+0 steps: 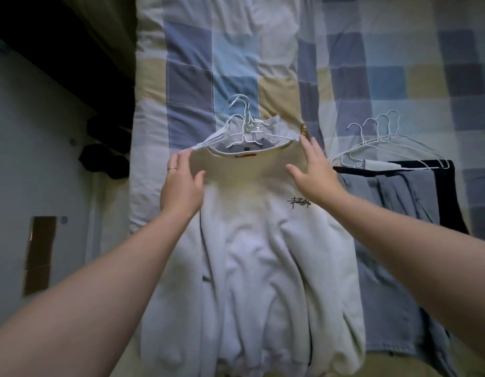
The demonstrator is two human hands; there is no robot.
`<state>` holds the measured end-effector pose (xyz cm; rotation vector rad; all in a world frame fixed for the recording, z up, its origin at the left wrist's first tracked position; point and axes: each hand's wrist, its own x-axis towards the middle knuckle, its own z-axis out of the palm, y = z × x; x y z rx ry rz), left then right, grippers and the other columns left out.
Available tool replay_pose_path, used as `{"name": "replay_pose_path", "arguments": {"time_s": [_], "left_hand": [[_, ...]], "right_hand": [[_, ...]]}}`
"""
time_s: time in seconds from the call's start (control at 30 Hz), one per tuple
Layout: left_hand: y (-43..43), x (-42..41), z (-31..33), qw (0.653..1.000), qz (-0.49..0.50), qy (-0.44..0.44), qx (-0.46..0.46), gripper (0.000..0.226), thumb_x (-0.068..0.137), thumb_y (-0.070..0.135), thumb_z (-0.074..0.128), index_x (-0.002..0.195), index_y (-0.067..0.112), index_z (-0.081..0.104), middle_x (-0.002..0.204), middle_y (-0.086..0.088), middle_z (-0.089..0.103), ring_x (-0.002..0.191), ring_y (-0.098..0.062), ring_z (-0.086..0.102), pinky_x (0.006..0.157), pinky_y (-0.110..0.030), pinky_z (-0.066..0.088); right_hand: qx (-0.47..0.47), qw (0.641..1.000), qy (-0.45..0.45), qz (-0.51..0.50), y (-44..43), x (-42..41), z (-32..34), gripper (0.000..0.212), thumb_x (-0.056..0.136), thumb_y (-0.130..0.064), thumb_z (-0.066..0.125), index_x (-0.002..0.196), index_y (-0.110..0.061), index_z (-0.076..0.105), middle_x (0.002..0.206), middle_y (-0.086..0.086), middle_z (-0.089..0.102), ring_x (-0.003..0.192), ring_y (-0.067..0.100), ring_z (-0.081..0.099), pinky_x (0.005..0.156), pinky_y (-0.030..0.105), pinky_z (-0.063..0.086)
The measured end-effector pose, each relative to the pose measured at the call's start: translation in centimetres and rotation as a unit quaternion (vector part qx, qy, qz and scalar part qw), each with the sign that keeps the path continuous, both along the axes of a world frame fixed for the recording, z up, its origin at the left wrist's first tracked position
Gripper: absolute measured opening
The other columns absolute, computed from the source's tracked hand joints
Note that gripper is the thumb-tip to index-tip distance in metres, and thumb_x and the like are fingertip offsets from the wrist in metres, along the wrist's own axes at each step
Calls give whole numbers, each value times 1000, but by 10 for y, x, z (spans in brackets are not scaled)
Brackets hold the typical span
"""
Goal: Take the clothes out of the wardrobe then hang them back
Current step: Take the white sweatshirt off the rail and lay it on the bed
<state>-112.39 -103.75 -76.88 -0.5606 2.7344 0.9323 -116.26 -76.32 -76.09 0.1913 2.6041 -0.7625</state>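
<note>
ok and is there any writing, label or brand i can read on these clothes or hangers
Chest of the white sweatshirt, black logo: scrawled lettering, too blurred to read.
Inside the sweatshirt's collar, neck label: reddish strip, too small to read.
On the grey garment underneath, small tag: dark mark, unreadable.
No other text shows, so nothing can be quoted.

The top sweatshirt [249,240] hides most garments [232,146] beneath; its chest print [298,204] is illegible.
</note>
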Motion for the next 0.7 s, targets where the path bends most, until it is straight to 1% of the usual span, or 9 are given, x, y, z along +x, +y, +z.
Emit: {"name": "replay_pose_path", "arguments": {"time_s": [0.07,0.17,0.23,0.3,0.4,0.57,0.7], "left_hand": [[3,9,2,999,-21,-42,9,63,97,31,56,153,22,29,164,-10,16,145,-28,29,112,-40,30],[12,33,18,997,-55,-61,4,66,97,38,56,155,25,26,165,-10,13,146,-32,27,115,-44,28],[20,50,37,995,-75,-67,4,67,97,41,55,155,28,24,165,-7,11,149,-28,21,116,-44,24],[30,68,58,992,-96,-81,8,68,97,45,52,156,32,21,166,-3,7,150,-25,16,116,-46,24],[43,89,92,987,-127,-95,11,68,98,51,47,156,37,15,166,3,1,151,-22,8,117,-47,20],[73,106,141,974,-207,-89,-6,67,97,58,41,155,43,10,166,5,-3,152,-23,-1,119,-46,10],[111,111,166,954,-295,-55,-14,67,96,63,38,154,47,9,166,5,-4,152,-23,-5,119,-45,7]], "right_hand": [[-11,1000,-26,-7,-6,14,10,72,95,-44,52,155,-32,14,164,-5,7,150,15,6,117,50,16],[-28,998,-55,-30,-9,46,32,71,96,-49,48,155,-35,12,164,-7,5,151,16,3,119,52,12],[-33,997,-60,-34,-8,70,49,71,95,-50,48,155,-37,12,164,-8,6,151,16,3,120,51,11],[-34,996,-63,-44,-9,95,70,70,96,-51,47,154,-40,10,164,-10,5,151,16,1,120,50,9],[-24,995,-58,-73,-8,128,107,68,97,-51,46,153,-43,7,164,-12,1,151,16,-1,120,50,8],[7,994,-27,-108,7,173,162,67,98,-53,40,153,-43,3,164,-11,-4,150,16,-7,117,48,0],[40,989,12,-143,38,206,188,69,97,-56,38,154,-43,-1,163,-12,-9,150,17,-12,118,52,-5]]}}
